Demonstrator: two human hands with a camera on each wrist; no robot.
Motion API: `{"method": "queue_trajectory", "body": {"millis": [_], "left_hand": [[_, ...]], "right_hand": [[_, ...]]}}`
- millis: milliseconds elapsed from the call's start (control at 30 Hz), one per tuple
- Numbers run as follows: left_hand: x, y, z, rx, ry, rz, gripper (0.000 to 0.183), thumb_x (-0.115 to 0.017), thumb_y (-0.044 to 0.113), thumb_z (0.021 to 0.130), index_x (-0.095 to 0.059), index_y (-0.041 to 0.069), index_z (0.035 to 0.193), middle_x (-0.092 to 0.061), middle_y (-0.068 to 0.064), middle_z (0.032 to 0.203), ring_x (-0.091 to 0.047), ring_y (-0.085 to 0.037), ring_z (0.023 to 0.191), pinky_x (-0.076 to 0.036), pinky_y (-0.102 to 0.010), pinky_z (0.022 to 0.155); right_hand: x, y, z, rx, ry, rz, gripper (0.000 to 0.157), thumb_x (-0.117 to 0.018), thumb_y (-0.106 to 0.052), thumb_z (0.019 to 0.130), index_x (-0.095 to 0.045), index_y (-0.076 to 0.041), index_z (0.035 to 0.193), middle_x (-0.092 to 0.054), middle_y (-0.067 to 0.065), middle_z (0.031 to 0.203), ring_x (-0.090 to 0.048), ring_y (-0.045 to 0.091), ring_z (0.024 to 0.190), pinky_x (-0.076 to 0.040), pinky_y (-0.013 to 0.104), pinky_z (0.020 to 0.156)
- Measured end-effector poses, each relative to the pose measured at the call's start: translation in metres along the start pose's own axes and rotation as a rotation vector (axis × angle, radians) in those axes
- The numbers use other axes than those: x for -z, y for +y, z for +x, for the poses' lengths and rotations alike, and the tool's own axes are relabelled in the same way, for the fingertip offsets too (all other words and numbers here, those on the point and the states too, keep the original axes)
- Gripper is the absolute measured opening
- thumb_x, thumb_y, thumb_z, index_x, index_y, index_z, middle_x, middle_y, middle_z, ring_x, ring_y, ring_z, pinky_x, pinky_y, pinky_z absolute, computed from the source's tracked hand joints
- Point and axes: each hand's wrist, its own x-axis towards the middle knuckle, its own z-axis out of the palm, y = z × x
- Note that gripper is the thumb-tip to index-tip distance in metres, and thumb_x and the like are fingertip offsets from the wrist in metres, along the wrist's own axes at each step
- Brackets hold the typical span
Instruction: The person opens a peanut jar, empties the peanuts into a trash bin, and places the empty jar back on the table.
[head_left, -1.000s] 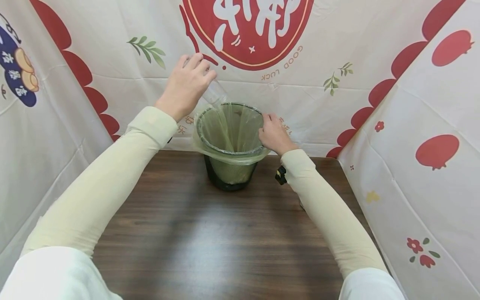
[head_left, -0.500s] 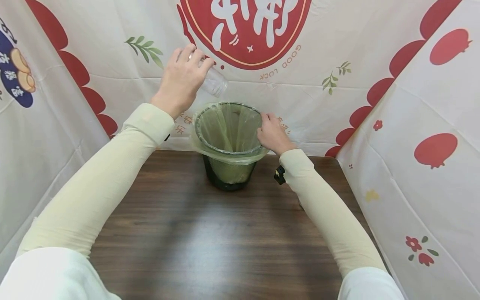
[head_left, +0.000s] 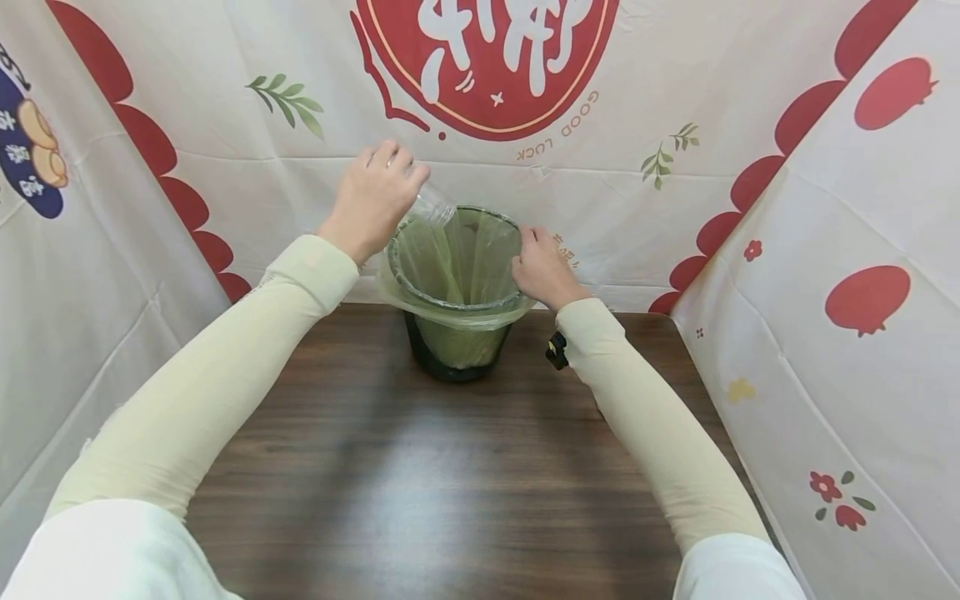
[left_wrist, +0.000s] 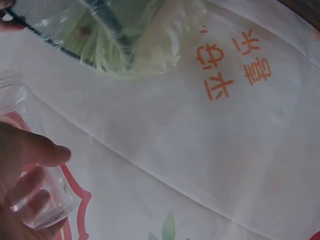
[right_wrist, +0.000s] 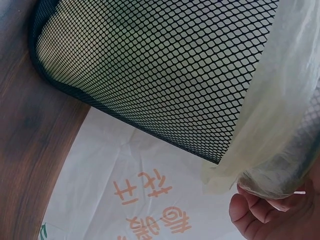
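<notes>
My left hand (head_left: 375,198) grips a clear plastic bottle (head_left: 433,205), tilted with its far end down over the left back rim of the waste basket (head_left: 425,342). In the left wrist view, thumb and fingers wrap the see-through bottle (left_wrist: 55,192). A thin yellow-green bin liner (head_left: 480,315) lines the basket and folds over its rim. At the basket's right side, my right hand (head_left: 546,267) holds the rim. The right wrist view shows fingers (right_wrist: 241,212) curled under the rim and liner, beside the black mesh wall (right_wrist: 165,65).
The basket stands at the back of a dark wooden table (head_left: 420,483). White printed cloth (head_left: 585,67) hangs close behind it and along both sides. Something small and black (head_left: 557,350) sits at the right wrist.
My left hand with the bottle rose slightly, then came down closer to the basket's opening. The right hand stays at the rim.
</notes>
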Motion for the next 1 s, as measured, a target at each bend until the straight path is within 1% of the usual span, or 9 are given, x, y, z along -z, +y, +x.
{"method": "queue_trajectory", "body": {"millis": [167, 267, 367, 567, 667, 733, 833, 900, 1000], "left_hand": [[-0.007, 0.002, -0.004, -0.051, 0.034, 0.020, 0.030, -0.067, -0.009, 0.092, -0.065, 0.003, 0.119, -0.068, -0.019, 0.121, -0.057, -0.039, 0.122, -0.052, -0.050, 0.105], [-0.005, 0.002, -0.003, -0.059, 0.031, 0.019, 0.032, -0.071, -0.008, 0.091, -0.065, 0.003, 0.120, -0.068, -0.019, 0.121, -0.056, -0.039, 0.122, -0.052, -0.051, 0.106], [-0.001, 0.002, 0.000, -0.057, 0.023, 0.002, 0.034, -0.071, -0.007, 0.091, -0.065, 0.002, 0.123, -0.067, -0.021, 0.123, -0.056, -0.040, 0.123, -0.052, -0.052, 0.106], [0.011, -0.001, 0.005, -0.012, 0.035, -0.063, 0.030, -0.063, -0.007, 0.098, -0.063, -0.002, 0.128, -0.066, -0.024, 0.127, -0.057, -0.042, 0.124, -0.054, -0.053, 0.106], [0.015, -0.001, 0.006, 0.022, 0.037, -0.086, 0.031, -0.063, -0.007, 0.099, -0.062, -0.003, 0.130, -0.066, -0.025, 0.128, -0.058, -0.043, 0.124, -0.056, -0.053, 0.106], [0.015, 0.000, 0.006, 0.040, 0.030, -0.081, 0.034, -0.063, -0.006, 0.098, -0.061, -0.003, 0.132, -0.066, -0.025, 0.127, -0.058, -0.043, 0.123, -0.057, -0.052, 0.104], [0.012, 0.005, 0.003, 0.039, 0.022, -0.055, 0.035, -0.063, -0.007, 0.097, -0.061, -0.003, 0.132, -0.067, -0.025, 0.126, -0.059, -0.042, 0.121, -0.058, -0.050, 0.102], [0.008, 0.008, -0.001, 0.023, 0.005, -0.028, 0.037, -0.064, -0.008, 0.095, -0.061, -0.001, 0.132, -0.067, -0.024, 0.127, -0.060, -0.041, 0.122, -0.058, -0.050, 0.102], [0.002, 0.012, -0.007, -0.009, -0.011, 0.008, 0.038, -0.068, -0.006, 0.094, -0.062, 0.002, 0.131, -0.067, -0.022, 0.128, -0.059, -0.041, 0.125, -0.055, -0.049, 0.106]], "right_hand": [[-0.001, 0.000, 0.000, 0.005, 0.007, -0.007, 0.062, -0.044, -0.013, 0.107, -0.031, 0.008, 0.164, -0.036, 0.031, 0.166, -0.038, 0.048, 0.154, -0.035, 0.058, 0.128], [-0.002, 0.000, 0.001, 0.001, 0.007, -0.007, 0.063, -0.044, -0.013, 0.107, -0.030, 0.008, 0.165, -0.035, 0.031, 0.166, -0.038, 0.048, 0.155, -0.034, 0.058, 0.128], [-0.003, 0.000, 0.001, -0.007, 0.000, -0.008, 0.063, -0.044, -0.014, 0.107, -0.029, 0.008, 0.165, -0.035, 0.030, 0.167, -0.036, 0.048, 0.156, -0.032, 0.058, 0.130], [-0.004, 0.001, 0.002, -0.013, 0.001, -0.004, 0.064, -0.045, -0.014, 0.108, -0.029, 0.007, 0.166, -0.034, 0.030, 0.168, -0.036, 0.047, 0.156, -0.031, 0.058, 0.130], [-0.004, 0.001, 0.003, -0.012, 0.002, 0.000, 0.064, -0.045, -0.014, 0.107, -0.029, 0.007, 0.166, -0.034, 0.030, 0.168, -0.035, 0.047, 0.157, -0.030, 0.058, 0.131], [-0.004, 0.001, 0.003, -0.013, 0.003, 0.003, 0.064, -0.045, -0.014, 0.108, -0.029, 0.007, 0.166, -0.034, 0.030, 0.168, -0.035, 0.047, 0.157, -0.030, 0.057, 0.131], [-0.004, 0.001, 0.002, -0.012, 0.002, 0.005, 0.064, -0.044, -0.014, 0.108, -0.028, 0.006, 0.166, -0.033, 0.030, 0.168, -0.035, 0.047, 0.157, -0.031, 0.058, 0.130], [-0.003, 0.001, 0.002, -0.011, 0.003, 0.006, 0.064, -0.044, -0.015, 0.108, -0.028, 0.006, 0.166, -0.034, 0.030, 0.168, -0.035, 0.047, 0.157, -0.031, 0.058, 0.130], [-0.003, 0.001, 0.002, -0.010, 0.004, 0.002, 0.063, -0.044, -0.015, 0.108, -0.029, 0.006, 0.166, -0.035, 0.029, 0.168, -0.036, 0.047, 0.156, -0.032, 0.058, 0.130]]}}
